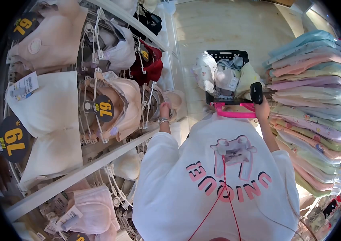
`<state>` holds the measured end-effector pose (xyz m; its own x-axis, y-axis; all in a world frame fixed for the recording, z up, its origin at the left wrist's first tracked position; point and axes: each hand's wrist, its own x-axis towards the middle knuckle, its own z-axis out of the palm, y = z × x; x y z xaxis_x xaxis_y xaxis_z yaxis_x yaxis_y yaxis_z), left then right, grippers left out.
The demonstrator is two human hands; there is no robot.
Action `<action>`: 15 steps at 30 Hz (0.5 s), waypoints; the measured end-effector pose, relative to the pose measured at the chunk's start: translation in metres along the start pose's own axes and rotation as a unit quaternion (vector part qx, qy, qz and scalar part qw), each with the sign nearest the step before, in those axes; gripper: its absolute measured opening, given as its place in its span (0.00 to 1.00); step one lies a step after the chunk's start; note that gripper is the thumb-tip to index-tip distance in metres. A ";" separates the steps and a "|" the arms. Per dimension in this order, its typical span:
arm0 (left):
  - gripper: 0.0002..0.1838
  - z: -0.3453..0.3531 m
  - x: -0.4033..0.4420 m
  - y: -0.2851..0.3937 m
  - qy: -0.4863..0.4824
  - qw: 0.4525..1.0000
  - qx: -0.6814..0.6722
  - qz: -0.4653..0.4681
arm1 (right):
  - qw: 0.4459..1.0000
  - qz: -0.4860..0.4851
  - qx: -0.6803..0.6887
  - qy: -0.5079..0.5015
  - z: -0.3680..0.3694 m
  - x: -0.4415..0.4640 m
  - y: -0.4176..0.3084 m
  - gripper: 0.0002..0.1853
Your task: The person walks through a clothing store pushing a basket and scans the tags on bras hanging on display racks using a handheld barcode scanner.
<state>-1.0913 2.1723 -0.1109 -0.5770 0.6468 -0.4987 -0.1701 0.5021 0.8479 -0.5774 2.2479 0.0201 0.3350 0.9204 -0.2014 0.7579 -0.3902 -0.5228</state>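
My left hand (164,110) is raised to the rail on the left, its fingers curled beside a beige bra (174,99) and white hangers (150,98); what they hold is hidden. My right hand (262,109) is closed at the lower end of a black rounded grip (256,92), by the right corner of a black shopping basket (210,98). Pink handles (234,114) lie along the basket's near side. Inside are a white patterned garment (205,72), a pale tagged garment (226,78) and a cream-yellow garment (249,78).
Bras on hangers crowd the left racks, some with black 79 price discs (105,108). A white rail (86,170) slants across there. Folded-looking pastel clothes (311,100) hang in a dense row at right. Pale floor tiles (222,24) stretch ahead.
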 end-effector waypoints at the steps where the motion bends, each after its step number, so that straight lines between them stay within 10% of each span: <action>1: 0.06 0.000 0.003 0.000 -0.009 1.000 0.023 0.011 | 1.000 -0.002 0.001 0.005 0.000 0.000 -0.001 0.20; 15: 0.11 0.000 0.014 -0.015 -0.057 0.990 0.124 0.022 | 0.999 -0.001 0.017 0.028 -0.003 -0.002 -0.005 0.23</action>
<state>-1.0973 2.1740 -0.1303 -0.4839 0.7242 -0.4912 0.0633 0.5888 0.8058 -0.5803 2.2482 0.0255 0.3652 0.9181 -0.1541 0.7393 -0.3866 -0.5513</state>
